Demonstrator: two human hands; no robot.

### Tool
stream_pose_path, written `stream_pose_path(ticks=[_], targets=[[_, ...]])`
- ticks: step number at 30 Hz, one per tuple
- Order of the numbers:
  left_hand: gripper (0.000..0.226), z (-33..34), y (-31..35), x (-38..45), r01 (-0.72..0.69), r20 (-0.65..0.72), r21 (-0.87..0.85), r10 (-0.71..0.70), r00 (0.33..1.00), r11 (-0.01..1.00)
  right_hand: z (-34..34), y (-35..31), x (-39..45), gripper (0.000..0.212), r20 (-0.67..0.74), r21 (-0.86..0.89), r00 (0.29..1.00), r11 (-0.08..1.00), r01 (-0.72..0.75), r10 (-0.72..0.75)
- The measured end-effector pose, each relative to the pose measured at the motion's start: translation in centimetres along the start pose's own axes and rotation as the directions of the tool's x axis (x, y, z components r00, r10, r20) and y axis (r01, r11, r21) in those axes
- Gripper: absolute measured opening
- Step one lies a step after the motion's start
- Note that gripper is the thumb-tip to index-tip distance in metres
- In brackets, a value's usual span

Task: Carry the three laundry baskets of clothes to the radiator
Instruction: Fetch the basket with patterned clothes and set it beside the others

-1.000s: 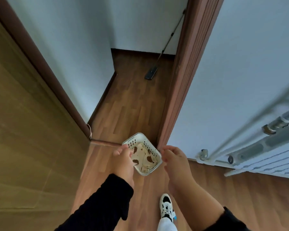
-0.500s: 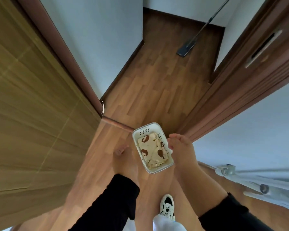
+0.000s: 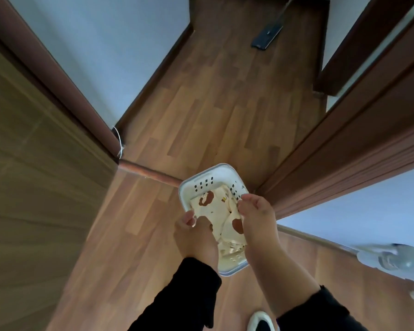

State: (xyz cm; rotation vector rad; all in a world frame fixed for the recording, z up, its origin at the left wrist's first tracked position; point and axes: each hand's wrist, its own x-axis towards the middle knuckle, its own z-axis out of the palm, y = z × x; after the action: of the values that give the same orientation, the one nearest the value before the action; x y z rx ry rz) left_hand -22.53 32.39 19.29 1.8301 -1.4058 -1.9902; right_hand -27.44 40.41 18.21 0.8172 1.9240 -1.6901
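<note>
While both arms reach down in the head view, the left hand (image 3: 194, 232) grips the near left rim of the white laundry basket (image 3: 209, 179) and the right hand (image 3: 257, 219) clasps its right rim. Cream clothes (image 3: 215, 206) with brown patches lie inside. It sits over the wooden floor (image 3: 213, 96), beside a brown door frame (image 3: 344, 149).

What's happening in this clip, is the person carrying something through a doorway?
A person is holding a small white laundry basket of cream clothes with brown patches over a wooden floor. The left hand grips its left rim and the right hand its right rim. They stand at a doorway, with a flat mop lying at the far end of the hall. Only this one basket is in view.
</note>
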Motion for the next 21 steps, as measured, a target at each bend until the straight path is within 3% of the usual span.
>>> stream_pose_path(ticks=[5,10,12,15,21], targets=[[0.058,2.7,-6.3,8.4,0.017,-0.037,0.101,-0.013,0.999,0.995,0.4,6.4,9.4,0.019,-0.044,0.018,0.999,1.000,-0.022,0.022],[0.035,4.2,-10.5,15.8,-0.065,0.000,0.133,0.066,0.998,0.989,2.2,8.6,17.3,0.013,0.041,0.059,0.997,0.996,-0.069,0.067],[0.035,4.7,-11.6,17.9,-0.028,0.060,0.147,0.019,0.998,0.989,2.7,8.1,19.7,0.017,0.022,0.042,1.000,0.999,-0.019,0.018],[0.056,5.3,-12.3,19.4,0.116,0.064,0.175,-0.128,0.990,0.978,3.1,8.0,21.7,0.024,-0.024,0.044,1.000,0.999,-0.006,0.007],[0.059,5.2,-13.0,19.6,0.139,-0.014,0.290,-0.141,0.990,0.947,4.3,9.6,22.4,0.032,-0.051,-0.091,0.991,0.989,0.115,-0.120]])
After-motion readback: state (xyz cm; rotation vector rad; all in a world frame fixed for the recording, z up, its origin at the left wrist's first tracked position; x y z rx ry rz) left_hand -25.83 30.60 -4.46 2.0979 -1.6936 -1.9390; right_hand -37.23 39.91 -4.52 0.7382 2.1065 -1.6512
